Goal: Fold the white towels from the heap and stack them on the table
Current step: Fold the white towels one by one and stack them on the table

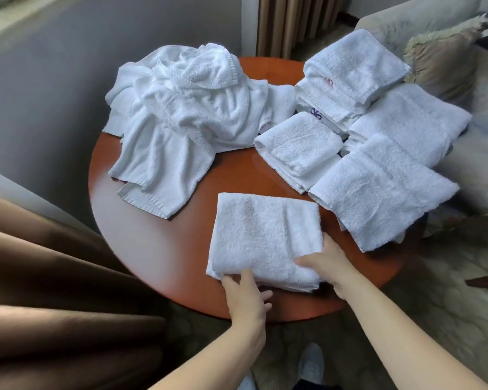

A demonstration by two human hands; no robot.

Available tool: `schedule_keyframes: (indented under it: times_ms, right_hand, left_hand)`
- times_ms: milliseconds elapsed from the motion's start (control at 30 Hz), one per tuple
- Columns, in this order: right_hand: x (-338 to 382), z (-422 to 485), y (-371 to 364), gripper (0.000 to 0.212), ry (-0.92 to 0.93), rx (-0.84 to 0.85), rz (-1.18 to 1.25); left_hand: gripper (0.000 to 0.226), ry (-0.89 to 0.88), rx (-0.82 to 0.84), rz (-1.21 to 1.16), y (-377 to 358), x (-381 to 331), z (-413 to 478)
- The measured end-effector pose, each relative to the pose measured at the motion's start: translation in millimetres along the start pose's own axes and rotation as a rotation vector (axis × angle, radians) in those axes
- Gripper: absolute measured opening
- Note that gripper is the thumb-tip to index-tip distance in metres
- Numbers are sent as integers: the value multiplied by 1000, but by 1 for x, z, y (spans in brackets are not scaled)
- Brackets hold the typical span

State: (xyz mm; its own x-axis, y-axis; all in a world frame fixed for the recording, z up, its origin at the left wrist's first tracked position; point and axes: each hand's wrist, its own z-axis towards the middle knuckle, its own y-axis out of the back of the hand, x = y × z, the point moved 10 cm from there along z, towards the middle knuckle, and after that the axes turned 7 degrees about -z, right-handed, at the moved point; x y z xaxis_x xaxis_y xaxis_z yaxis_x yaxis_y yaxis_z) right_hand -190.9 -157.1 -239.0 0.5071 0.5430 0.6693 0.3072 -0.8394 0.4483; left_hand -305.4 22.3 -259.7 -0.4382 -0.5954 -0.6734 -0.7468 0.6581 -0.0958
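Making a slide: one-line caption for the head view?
Left hand and right hand grip a folded towel on the table, heap beyond.

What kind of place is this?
Likely a hotel room, though a home lounge is possible: many plain white towels heaped and stacked on a small round table, heavy brown curtains, and a cushioned sofa beside it.

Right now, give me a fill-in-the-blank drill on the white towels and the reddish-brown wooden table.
The left hand and right hand both hold a ___ white terry towel. The reddish-brown wooden table has a ___ top. The crumpled heap of white towels lies on the table's ___ side.
Missing words: folded; round; left.
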Motion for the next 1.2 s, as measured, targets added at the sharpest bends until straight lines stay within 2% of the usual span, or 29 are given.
schedule_keyframes:
  times_ms: [67, 133, 200, 267, 333, 367, 467, 567, 667, 733, 767, 867, 933, 1000, 1033, 1100, 1133, 1200]
  right_hand:
    - [12, 4, 14, 71, 92, -81, -180]
    - [29, 2, 27, 70, 197, -221, -335]
    - [39, -9, 37, 59, 265, -403, -422]
    - [29, -19, 42, 45, 207, -506, -411]
    - [7, -20, 38, 41, 67, -458, -364]
    - [-1, -19, 34, 40, 20, -416, -311]
    - [-9, -19, 29, 22, -2, -335, 91]
    - [-7, -20, 21, 9, 7, -217, 367]
    - [-14, -23, 22, 16, -12, -225, 316]
    - [-25, -26, 29, 25, -56, -299, 124]
    - [-29, -27, 29, 36, -80, -297, 79]
    - [-40, -28, 8, 66, -176, -125, 248]
    - [-50, -24, 4, 62, -217, -101, 415]
    - [-55, -19, 22, 58, -205, -231, 516]
    - [-54, -21, 35, 59, -177, -320, 457]
    - [-37, -33, 61, 64, -70, -522, 146]
    - [-20, -44, 71, 63, 32, -644, -25]
    - [16, -67, 74, 56, 277, -827, -241]
  left_hand:
    - [10, -141, -99, 109, 22, -18, 0]
    - [20, -291, -166, 187, 37, -40, 0]
    - [26, -379, -170, 203, 40, -59, 5]
    - [37, -376, -96, 264, 29, -69, 16]
    - [57, -337, 14, 420, 10, -70, 26]
    - [58, -322, 51, 504, 3, -68, 31]
    - [36, -335, 79, 622, -3, -69, 33]
    - [27, -333, 84, 578, 1, -71, 37]
    - [16, -334, 60, 559, 10, -76, 41]
    - [27, -363, 38, 583, 14, -79, 43]
    - [38, -359, 37, 588, 14, -78, 43]
    - [73, -275, 50, 525, 13, -72, 44]
    - [78, -220, 78, 499, 11, -67, 40]
    - [78, -178, 162, 486, 2, -54, 32]
    - [75, -159, 211, 491, -4, -45, 26]
    - [77, -159, 250, 506, -13, -33, 15]
    - [82, -197, 218, 520, -14, -35, 12]
    - [84, -379, 93, 570, -11, -57, 8]
